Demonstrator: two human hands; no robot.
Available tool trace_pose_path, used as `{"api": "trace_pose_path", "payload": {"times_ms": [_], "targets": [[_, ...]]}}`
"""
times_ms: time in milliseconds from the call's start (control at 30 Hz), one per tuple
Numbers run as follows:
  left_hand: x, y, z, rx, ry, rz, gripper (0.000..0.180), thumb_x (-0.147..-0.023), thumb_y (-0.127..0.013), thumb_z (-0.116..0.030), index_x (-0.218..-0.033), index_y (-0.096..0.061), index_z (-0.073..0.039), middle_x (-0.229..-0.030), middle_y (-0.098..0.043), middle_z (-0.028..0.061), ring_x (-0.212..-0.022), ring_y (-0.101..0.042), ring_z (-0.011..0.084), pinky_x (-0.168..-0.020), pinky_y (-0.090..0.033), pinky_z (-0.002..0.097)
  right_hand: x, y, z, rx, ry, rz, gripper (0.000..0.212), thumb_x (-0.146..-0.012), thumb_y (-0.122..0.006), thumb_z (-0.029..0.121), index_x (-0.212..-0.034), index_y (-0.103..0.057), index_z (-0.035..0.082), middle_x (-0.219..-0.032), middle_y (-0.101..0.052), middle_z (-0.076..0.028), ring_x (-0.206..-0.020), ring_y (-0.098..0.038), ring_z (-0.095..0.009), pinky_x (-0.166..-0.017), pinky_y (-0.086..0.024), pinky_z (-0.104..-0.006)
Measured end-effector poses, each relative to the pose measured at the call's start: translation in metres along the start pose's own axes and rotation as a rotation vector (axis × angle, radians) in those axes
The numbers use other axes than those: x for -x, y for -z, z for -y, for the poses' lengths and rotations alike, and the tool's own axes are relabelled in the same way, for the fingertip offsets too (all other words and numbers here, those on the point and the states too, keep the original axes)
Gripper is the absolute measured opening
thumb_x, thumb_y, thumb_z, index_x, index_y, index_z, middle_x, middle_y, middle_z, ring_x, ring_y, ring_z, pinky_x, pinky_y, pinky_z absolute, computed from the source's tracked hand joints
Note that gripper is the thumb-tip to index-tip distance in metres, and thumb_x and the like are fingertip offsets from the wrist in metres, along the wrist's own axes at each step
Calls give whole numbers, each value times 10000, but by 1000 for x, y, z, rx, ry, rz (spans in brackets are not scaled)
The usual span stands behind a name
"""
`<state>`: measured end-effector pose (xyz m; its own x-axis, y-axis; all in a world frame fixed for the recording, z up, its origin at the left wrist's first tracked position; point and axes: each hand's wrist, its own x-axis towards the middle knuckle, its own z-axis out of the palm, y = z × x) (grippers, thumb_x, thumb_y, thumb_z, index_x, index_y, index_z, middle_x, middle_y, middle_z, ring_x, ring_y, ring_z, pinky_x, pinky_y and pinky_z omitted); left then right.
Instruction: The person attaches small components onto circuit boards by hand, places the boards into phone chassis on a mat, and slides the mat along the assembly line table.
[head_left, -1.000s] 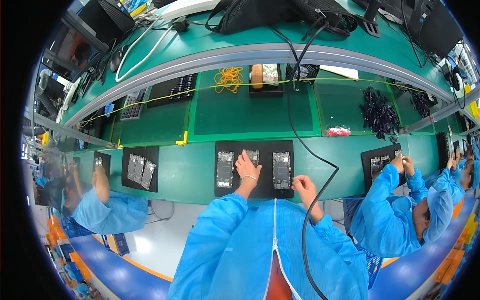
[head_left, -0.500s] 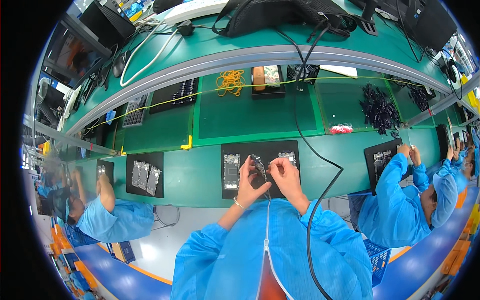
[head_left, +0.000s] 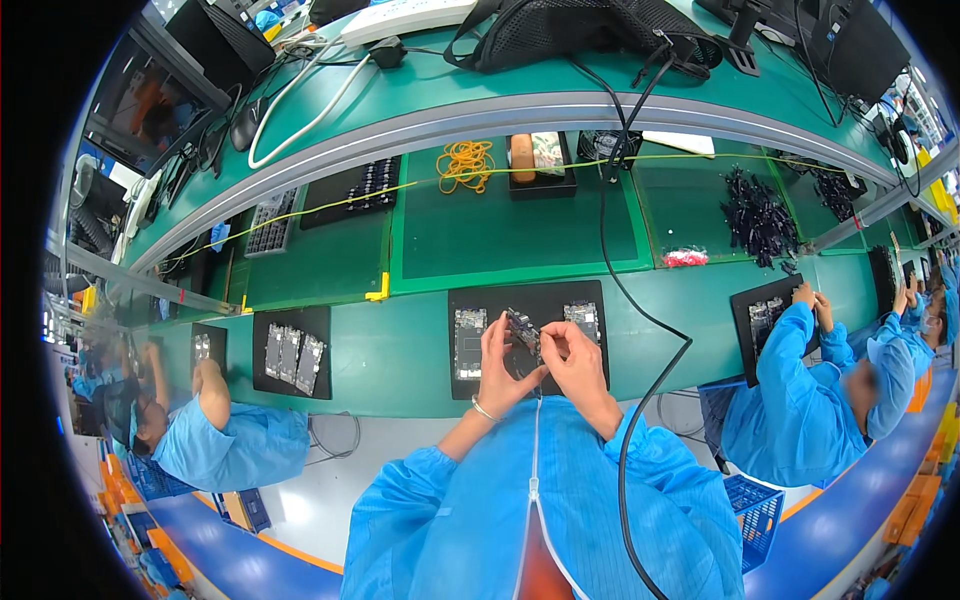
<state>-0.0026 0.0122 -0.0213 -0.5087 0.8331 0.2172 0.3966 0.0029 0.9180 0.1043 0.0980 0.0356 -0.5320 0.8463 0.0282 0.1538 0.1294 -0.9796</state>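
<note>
Your left hand and right hand both pinch the small grey rectangular circuit module, its long axis tilted up-left, above the black mat.

A long green desk curves across the room, edged by a pale grey rail with a raised green shelf behind it. Yellow tape marks off panels on the desk surface. The floor below is light grey, bordered by a blue strip with an orange line. Blue plastic crates stand on the floor at the right and lower left. The light is bright and even, with glare on the shelf
</note>
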Motion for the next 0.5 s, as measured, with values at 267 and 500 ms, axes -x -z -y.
{"api": "trace_pose_path", "payload": {"times_ms": [267,500], "targets": [[-4,-6,6,150,47,83,987,-584,-765,-202,-1368,-185,-51,-1234,-299,142,-1047,-421,239,-821,-446,357,-15,5,-43,-159,-100,34,107,-848,-530,84,-878,-540,-18,-792,-606,-58,-716,-610,-121,-655,-487,-238],[-16,-50,102,-507,395,31,968,-572,-770,-301,-1334,-226,-53,-1173,-349,224,-1095,-355,368,-949,-300,452,-9,28,-79,-320,-280,-117,130,-851,-527,85,-914,-510,-27,-798,-597,-87,-718,-621,-154,-646,-497,-250]]}}
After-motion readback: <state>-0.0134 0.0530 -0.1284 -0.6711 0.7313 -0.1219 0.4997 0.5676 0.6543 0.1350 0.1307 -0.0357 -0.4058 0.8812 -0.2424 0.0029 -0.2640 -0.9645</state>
